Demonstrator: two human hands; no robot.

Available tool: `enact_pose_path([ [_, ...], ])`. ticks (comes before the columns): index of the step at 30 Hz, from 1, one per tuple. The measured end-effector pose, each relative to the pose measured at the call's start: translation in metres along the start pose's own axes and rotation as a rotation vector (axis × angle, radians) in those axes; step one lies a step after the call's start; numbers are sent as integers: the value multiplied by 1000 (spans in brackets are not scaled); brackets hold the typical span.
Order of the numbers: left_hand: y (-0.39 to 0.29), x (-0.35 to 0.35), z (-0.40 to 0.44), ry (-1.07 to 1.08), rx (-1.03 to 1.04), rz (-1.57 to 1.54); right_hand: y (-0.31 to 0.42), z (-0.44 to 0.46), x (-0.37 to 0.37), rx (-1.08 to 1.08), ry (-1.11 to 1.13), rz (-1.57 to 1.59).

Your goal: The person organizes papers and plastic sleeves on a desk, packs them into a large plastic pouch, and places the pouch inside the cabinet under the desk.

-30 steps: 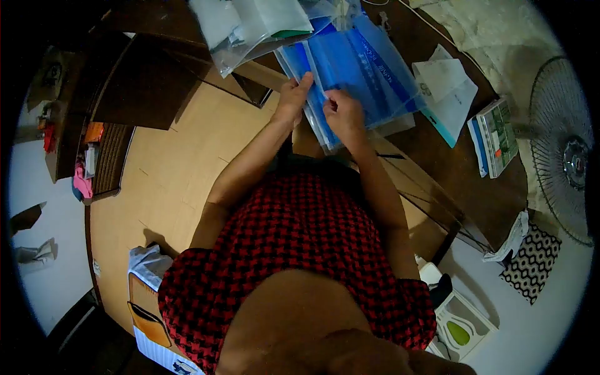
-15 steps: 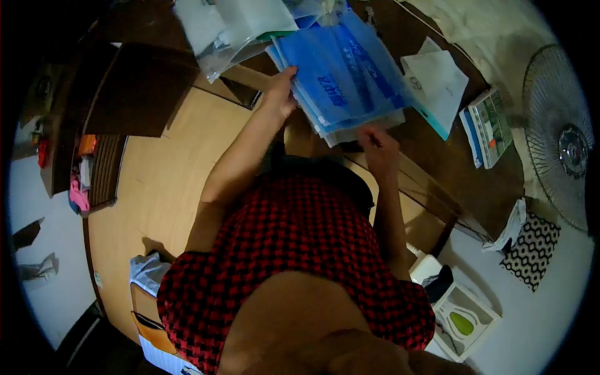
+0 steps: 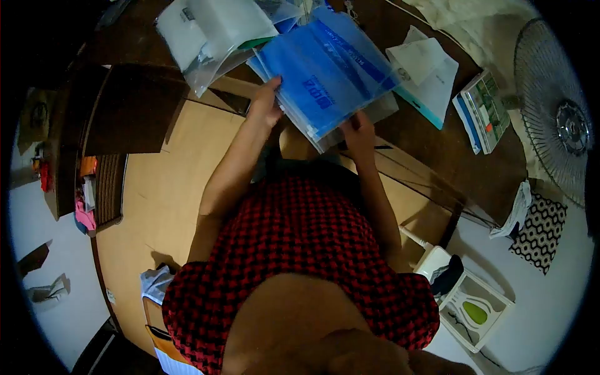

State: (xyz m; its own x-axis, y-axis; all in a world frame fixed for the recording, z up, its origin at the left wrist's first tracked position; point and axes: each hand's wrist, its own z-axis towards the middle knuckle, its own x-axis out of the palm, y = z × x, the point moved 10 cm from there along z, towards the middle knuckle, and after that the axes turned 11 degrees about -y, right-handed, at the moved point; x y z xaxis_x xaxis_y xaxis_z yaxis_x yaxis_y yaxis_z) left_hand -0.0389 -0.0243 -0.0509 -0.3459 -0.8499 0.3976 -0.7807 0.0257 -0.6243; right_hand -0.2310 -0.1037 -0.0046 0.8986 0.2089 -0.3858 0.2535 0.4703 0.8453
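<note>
Blue plastic bags (image 3: 325, 75), upper centre of the frame: light, limp and probably slippery (judged by eye), best gripped by the stacked edges; left fingers (image 3: 274, 84) pinch their left edge, right fingers (image 3: 357, 122) meet the lower edge, pinch unconfirmed
</note>
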Motion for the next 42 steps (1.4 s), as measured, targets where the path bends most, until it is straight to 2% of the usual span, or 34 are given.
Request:
enact_pose_path([
  [1, 0, 0, -1, 2, -2, 2, 6, 1, -1, 1, -2, -1],
  [3, 5, 3, -2, 17, -71, -44, -8, -4, 6, 423, 22, 376],
  [4, 7, 3, -2, 21, -73, -37, -10, -3, 7, 424, 14, 376],
  [6, 5, 3, 2, 31, -11, -1, -42, -18, 35, 794, 186, 424],
  [7, 6, 3, 2, 39, -12, 5, -57, -22, 41, 792, 176, 425],
  [8, 6, 2, 3, 38, 18, 23, -64, -15, 38, 461, 131, 165],
  [9, 4, 2, 3, 36, 48, 41, -42, -5, 36, 129, 85, -94],
  [10, 4, 2, 3, 42, 49, 43, -45, -1, 40, 128, 79, -96],
  [12, 2, 3, -1, 45, 68, 42, -58, 3, 47, 458, -40, 634],
  [13, 0, 3, -5, 47, 67, 46, -53, 6, 44, 459, -44, 634],
  [17, 6, 0, -3, 22, 9, 63, -5, 27, 4, 213, -175, 588],
  [19, 4, 2, -2, 47, 19, 27, -8, 29, -5, 150, -209, 574],
  [21, 1, 2, -2, 40, 69, 73, -16, 20, 31, -46, 175, -50],
  [22, 3, 3, -1, 47, 67, 78, -20, 16, 31, -43, 167, -53],
  [24, 4, 5, 5, 101, 94, 25, -18, -7, 63, -232, 415, -373],
  [25, 5, 5, 8, 110, 95, 29, -7, -5, 65, -231, 406, -377],
  [27, 9, -1, 14, 61, 46, -30, 48, 3, 40, -574, -6, -454],
  [28, 9, 0, 13, 64, 46, -26, 32, 6, 46, -571, -10, -454],
  [30, 7, 0, 10, 64, 71, 48, -70, 28, 36, 192, -204, 201],
  [31, 8, -2, 13, 64, 72, 52, -49, 36, 24, 195, -207, 203],
  [33, 11, -1, 23, 127, 80, 73, -19, 51, 13, 489, -126, 927],
  [34, 11, -2, 30, 131, 80, 76, -9, 53, 6, 486, -130, 926],
  [36, 19, -1, 33, 156, -35, 3, -10, 42, 10, 643, -33, 743],
  [40, 19, -4, 28, 92, -88, 16, -4, 33, 20, 635, 68, 721],
  [42, 21, -8, 29, 65, -106, 50, -18, 19, 32, 812, 94, 783],
])
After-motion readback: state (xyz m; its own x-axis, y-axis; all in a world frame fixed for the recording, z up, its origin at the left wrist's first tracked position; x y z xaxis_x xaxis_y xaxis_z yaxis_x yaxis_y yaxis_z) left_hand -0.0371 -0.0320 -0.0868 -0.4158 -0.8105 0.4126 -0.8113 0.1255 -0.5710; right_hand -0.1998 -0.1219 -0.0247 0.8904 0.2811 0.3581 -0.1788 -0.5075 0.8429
